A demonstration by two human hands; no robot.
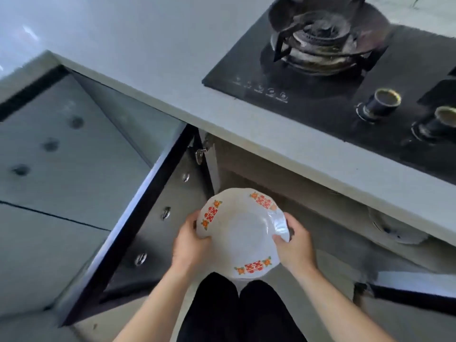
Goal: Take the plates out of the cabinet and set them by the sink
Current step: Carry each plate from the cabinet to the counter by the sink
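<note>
I see a white plate (243, 240) with a wavy rim and red-and-orange marks at about six o'clock in my view, held low in front of the open cabinet (259, 174) and under the edge of the desk (172, 58). It is clear of any shelf and tipped a little, with its hollow side facing up toward me. The left hand (190, 245) grasps its rim at nine o'clock, the thumb lying over the top edge and the fingers out of sight below. The right hand (296, 250) grasps the rim at three o'clock in the same way, thumb on top. A second pale edge shows just under the plate at six o'clock, and I cannot tell whether that is another plate beneath it. The cabinet door (158, 218) stands swung open at nine o'clock from the plate, its dark inner face carrying a row of small metal fittings. Inside the cabinet, at three o'clock from the plate and well apart from it, lies a pale round dish (394, 230), too blurred for more detail. On the desk, at one o'clock, sits a black stove (320, 95) with a burner (323, 35) and two knobs (385, 102) near its front edge. Black trousers (237, 314) show at six o'clock between the forearms.
</note>
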